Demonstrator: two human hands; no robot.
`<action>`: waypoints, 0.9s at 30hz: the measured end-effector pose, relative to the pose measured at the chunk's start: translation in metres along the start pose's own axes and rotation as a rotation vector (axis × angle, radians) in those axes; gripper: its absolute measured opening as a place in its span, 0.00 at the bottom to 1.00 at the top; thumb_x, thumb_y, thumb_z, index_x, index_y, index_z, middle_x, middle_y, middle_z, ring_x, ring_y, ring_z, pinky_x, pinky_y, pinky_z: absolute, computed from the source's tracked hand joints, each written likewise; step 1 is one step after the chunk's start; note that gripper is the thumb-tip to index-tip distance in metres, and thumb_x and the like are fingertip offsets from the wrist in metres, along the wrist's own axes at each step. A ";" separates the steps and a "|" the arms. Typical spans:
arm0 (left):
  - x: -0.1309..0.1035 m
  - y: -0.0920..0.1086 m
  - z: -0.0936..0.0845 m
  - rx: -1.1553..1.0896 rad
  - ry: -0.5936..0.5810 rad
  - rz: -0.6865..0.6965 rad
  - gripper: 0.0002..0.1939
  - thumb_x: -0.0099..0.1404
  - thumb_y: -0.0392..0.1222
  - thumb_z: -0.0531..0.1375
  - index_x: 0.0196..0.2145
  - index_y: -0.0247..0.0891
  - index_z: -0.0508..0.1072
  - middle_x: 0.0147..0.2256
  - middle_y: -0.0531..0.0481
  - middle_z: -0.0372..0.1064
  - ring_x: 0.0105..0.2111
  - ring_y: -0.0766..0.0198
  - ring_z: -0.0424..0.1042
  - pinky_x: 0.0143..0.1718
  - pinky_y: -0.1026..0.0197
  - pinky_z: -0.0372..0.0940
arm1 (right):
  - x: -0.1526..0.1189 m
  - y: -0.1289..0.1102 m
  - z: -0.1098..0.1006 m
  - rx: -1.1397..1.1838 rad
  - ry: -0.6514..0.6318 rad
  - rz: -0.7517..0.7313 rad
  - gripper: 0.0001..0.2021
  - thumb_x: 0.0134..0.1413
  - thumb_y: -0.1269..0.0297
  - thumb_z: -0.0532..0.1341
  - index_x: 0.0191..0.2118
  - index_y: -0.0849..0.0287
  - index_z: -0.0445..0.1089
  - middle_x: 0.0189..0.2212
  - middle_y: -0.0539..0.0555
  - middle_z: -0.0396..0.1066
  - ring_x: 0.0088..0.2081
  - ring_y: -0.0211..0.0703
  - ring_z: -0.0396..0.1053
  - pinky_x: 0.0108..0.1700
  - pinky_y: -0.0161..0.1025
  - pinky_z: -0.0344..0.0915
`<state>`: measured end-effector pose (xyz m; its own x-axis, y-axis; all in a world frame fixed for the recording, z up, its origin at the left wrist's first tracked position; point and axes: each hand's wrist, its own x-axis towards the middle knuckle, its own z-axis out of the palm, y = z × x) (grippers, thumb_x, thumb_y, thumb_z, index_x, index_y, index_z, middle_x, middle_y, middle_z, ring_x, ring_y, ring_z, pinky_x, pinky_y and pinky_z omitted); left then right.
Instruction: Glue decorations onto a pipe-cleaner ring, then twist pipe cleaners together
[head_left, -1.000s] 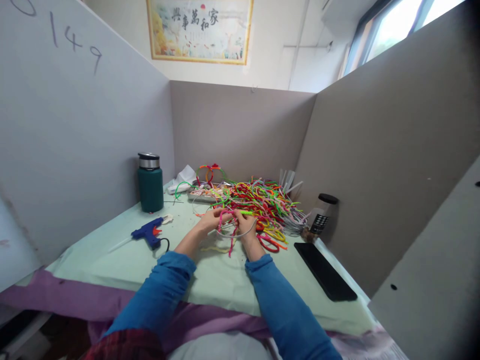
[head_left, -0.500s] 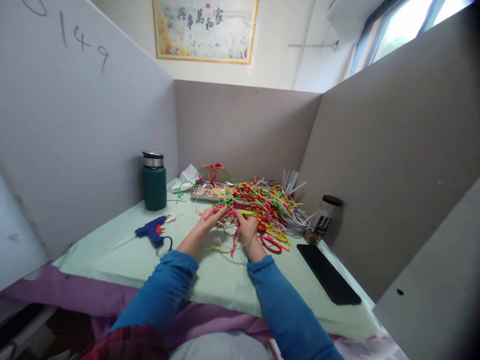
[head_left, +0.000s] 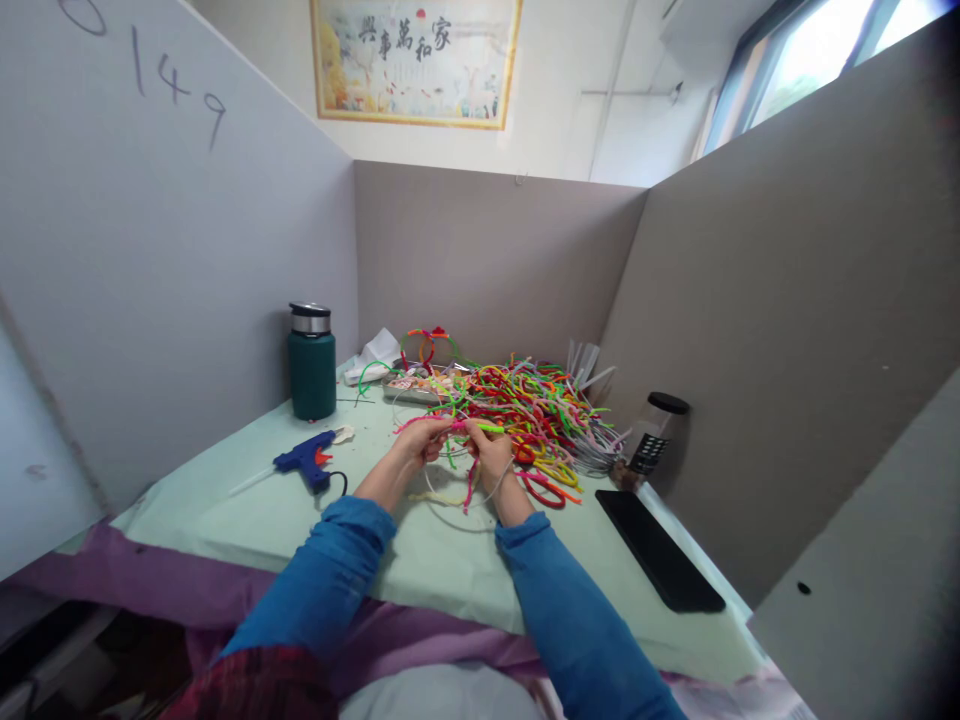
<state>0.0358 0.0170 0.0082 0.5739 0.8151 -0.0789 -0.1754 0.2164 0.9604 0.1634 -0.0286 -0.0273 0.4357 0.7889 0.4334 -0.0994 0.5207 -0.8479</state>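
Both forearms are covered by long, bright blue cloth sleeves. The left sleeve [head_left: 315, 575] is seen in the lower left of the frame, and the right sleeve [head_left: 581, 610] is cut off by the bottom edge, right of centre. Soft folds are formed in the plain fabric, and it is bunched around the wrists. The left hand [head_left: 425, 440] and right hand [head_left: 491, 455] are left bare. Near the lower left, the upper part of the left sleeve is overlaid by dark red and black plaid cloth [head_left: 259, 685].
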 end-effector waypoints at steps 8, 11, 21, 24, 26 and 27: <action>-0.002 0.000 0.001 0.021 -0.010 0.009 0.15 0.51 0.49 0.64 0.26 0.34 0.67 0.14 0.61 0.52 0.10 0.78 0.44 0.12 0.68 0.38 | -0.002 -0.004 0.001 -0.008 -0.007 0.002 0.16 0.43 0.51 0.63 0.24 0.62 0.71 0.15 0.45 0.59 0.18 0.31 0.53 0.20 0.31 0.50; -0.002 -0.005 0.005 0.151 0.121 0.163 0.20 0.51 0.55 0.63 0.28 0.32 0.68 0.20 0.55 0.64 0.11 0.76 0.54 0.12 0.68 0.46 | 0.003 0.003 -0.002 -0.037 0.101 0.029 0.16 0.42 0.51 0.63 0.24 0.62 0.70 0.15 0.45 0.59 0.17 0.31 0.53 0.19 0.31 0.50; 0.003 -0.014 0.007 0.812 0.352 0.695 0.09 0.55 0.42 0.62 0.34 0.39 0.77 0.35 0.46 0.74 0.34 0.61 0.70 0.36 0.62 0.63 | 0.008 0.007 -0.004 -0.047 0.183 0.048 0.17 0.41 0.50 0.62 0.25 0.63 0.70 0.13 0.44 0.57 0.16 0.31 0.52 0.18 0.31 0.50; 0.002 -0.013 0.007 0.870 0.361 0.726 0.08 0.56 0.41 0.61 0.34 0.41 0.78 0.37 0.46 0.74 0.36 0.60 0.69 0.40 0.61 0.62 | 0.006 0.005 -0.002 -0.055 0.183 0.055 0.18 0.41 0.50 0.62 0.26 0.63 0.70 0.12 0.44 0.57 0.16 0.31 0.52 0.18 0.31 0.49; 0.001 -0.013 0.007 0.893 0.362 0.724 0.08 0.57 0.41 0.61 0.34 0.41 0.79 0.35 0.45 0.73 0.34 0.60 0.69 0.39 0.61 0.61 | 0.005 0.003 -0.001 -0.039 0.173 0.053 0.18 0.40 0.50 0.63 0.26 0.63 0.71 0.13 0.44 0.57 0.16 0.31 0.52 0.18 0.31 0.49; 0.000 -0.013 0.007 0.901 0.362 0.721 0.08 0.58 0.42 0.60 0.33 0.41 0.79 0.34 0.45 0.73 0.33 0.60 0.68 0.38 0.61 0.60 | 0.004 0.003 -0.001 -0.034 0.166 0.049 0.18 0.40 0.50 0.63 0.27 0.63 0.71 0.13 0.44 0.58 0.16 0.31 0.52 0.18 0.31 0.49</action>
<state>0.0441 0.0105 -0.0024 0.2913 0.7288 0.6197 0.3401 -0.6844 0.6449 0.1657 -0.0242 -0.0278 0.5729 0.7471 0.3371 -0.0950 0.4691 -0.8780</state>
